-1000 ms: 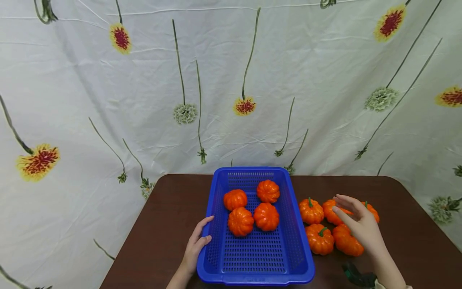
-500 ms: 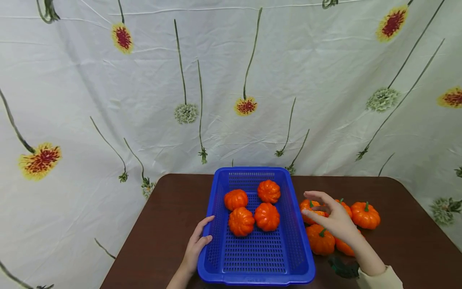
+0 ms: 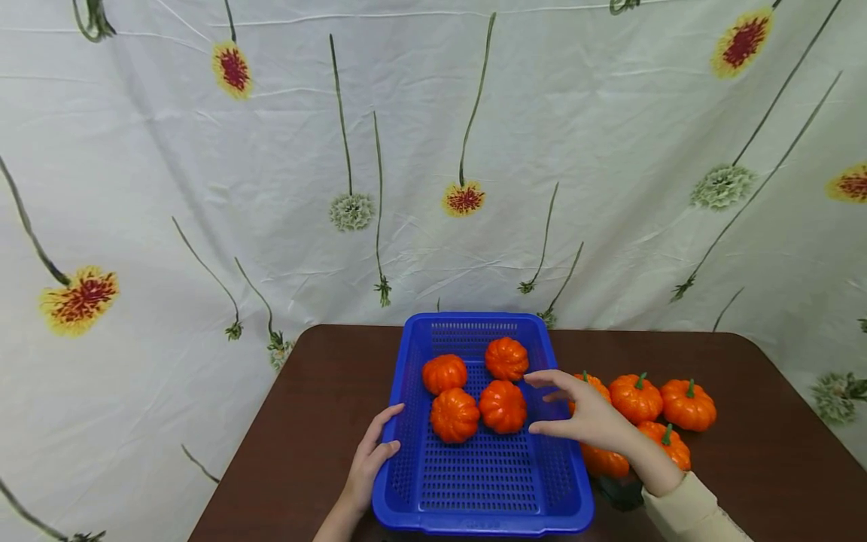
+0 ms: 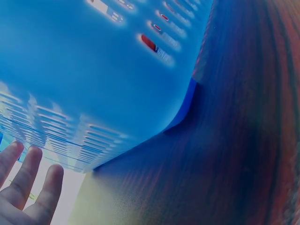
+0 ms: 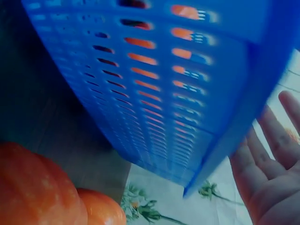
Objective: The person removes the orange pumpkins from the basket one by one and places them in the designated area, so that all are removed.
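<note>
A blue plastic basket (image 3: 489, 522) stands on the dark table, with several small orange pumpkins (image 3: 454, 415) grouped inside. My left hand (image 3: 366, 459) rests at its left rim, index finger and thumb reaching over the edge. Its other fingers (image 4: 29, 173) extend outside the slotted wall in the left wrist view. Over the right rim reaches my right hand (image 3: 588, 412), thumb and fingers spread apart with nothing between them, near the pumpkin (image 3: 503, 406) at the right of the group. In the right wrist view this hand (image 5: 274, 168) shows beside the basket's rim.
Several more pumpkins with green stems (image 3: 688, 405) sit on the table right of the basket, some partly hidden by the right arm. A dark wrist camera (image 3: 619, 493) hangs under that wrist. Behind the table (image 3: 325, 376) hangs a white flowered cloth (image 3: 284, 150).
My right hand has moved left from above the loose pumpkins to over the basket's right rim, carrying nothing. The left hand, basket and pumpkins keep their places.
</note>
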Demonstrator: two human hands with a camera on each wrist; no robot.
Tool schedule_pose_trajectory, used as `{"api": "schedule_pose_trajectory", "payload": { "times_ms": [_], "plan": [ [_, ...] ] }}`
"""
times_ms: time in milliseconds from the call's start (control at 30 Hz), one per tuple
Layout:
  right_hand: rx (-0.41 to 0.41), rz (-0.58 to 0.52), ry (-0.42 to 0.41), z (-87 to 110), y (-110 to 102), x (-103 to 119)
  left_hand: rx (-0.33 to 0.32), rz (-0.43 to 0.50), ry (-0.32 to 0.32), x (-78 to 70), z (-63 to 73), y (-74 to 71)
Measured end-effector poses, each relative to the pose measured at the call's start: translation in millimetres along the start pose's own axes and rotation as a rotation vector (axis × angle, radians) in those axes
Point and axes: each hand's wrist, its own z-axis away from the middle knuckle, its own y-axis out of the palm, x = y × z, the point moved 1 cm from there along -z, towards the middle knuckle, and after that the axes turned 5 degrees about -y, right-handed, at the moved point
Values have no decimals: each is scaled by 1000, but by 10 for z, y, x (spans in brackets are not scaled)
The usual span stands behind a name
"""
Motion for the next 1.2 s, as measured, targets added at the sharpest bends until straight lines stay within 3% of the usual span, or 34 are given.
{"api": "schedule_pose_trajectory", "payload": {
  "times_ms": [267, 500, 800, 1200],
  "plan": [
    [115, -29, 9, -153, 117, -45, 6, 1, 2, 3, 2, -4],
    [142, -1, -53, -261, 186, -100, 4, 1, 2, -7, 0, 1],
    [168, 25, -64, -386, 233, -179, 0, 4, -2, -12, 5, 3],
    [270, 140, -4, -480, 268, -183, 0, 6, -5, -22, 7, 2]
  ]
}}
